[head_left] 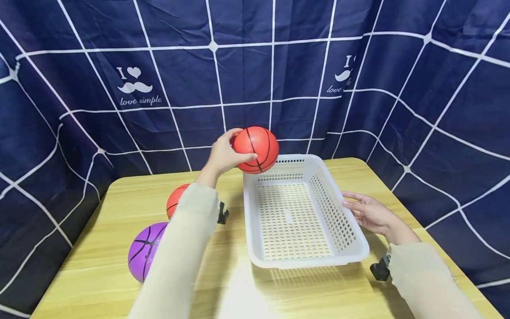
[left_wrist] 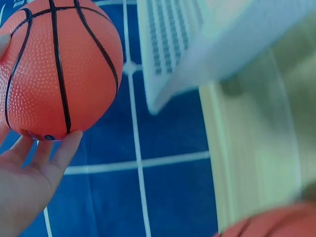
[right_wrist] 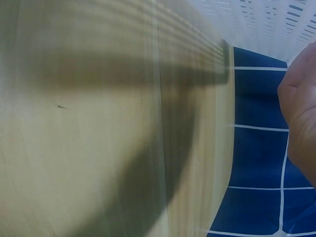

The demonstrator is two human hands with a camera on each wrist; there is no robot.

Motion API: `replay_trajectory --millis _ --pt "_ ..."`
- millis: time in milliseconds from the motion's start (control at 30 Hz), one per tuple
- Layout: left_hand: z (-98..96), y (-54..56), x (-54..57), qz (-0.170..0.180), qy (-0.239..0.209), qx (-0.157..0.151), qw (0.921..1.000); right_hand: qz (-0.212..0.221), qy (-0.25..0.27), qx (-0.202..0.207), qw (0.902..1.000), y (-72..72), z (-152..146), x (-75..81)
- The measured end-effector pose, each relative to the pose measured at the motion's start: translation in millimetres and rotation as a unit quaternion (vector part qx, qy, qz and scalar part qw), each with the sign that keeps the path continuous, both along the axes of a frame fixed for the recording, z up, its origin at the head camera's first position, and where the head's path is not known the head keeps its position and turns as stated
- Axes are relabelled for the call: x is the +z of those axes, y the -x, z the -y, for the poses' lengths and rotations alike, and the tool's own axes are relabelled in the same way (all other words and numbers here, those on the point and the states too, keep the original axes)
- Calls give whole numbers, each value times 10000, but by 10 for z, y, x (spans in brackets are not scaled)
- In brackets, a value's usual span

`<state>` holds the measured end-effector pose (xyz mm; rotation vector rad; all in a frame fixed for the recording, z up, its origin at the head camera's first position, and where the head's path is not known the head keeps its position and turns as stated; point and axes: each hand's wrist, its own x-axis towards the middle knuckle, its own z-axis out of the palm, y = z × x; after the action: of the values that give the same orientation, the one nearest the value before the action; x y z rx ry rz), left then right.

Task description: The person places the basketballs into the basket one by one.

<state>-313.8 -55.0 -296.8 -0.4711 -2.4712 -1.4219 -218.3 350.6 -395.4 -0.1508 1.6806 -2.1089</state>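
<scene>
Navy grid-patterned curtain (head_left: 279, 79), light wooden table (head_left: 119, 274)

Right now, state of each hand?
Left hand: holds the orange ball above the white basket.
Right hand: open, straight fingers against the basket's right side.

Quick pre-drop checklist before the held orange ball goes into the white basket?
1. Left hand grips the orange ball: ok.
2. Ball over the white basket: not ok, it hangs at the far left corner.
3. Basket free inside: ok.
4. Right hand steadies the basket's right wall: ok, fingers lie straight against it.
5. Second orange ball and purple ball resting on the table: ok.
</scene>
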Motion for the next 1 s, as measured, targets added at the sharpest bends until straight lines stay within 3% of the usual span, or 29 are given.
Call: replay_trajectory --millis 267,500,633,1000 --pt "-610 13 -90 164 -45 -237 9996 -200 -189 32 9996 -6 -34 -16" --pt "-1017 -12 -149 450 -77 -340 9984 -186 -97 23 9998 -15 -38 -19" --pt "-1170 -16 -216 547 -221 -365 9976 -200 -145 -26 9997 -25 -22 -14" --pt "-1379 0 -405 876 14 -76 9961 -182 -341 -202 9990 -37 22 -4"
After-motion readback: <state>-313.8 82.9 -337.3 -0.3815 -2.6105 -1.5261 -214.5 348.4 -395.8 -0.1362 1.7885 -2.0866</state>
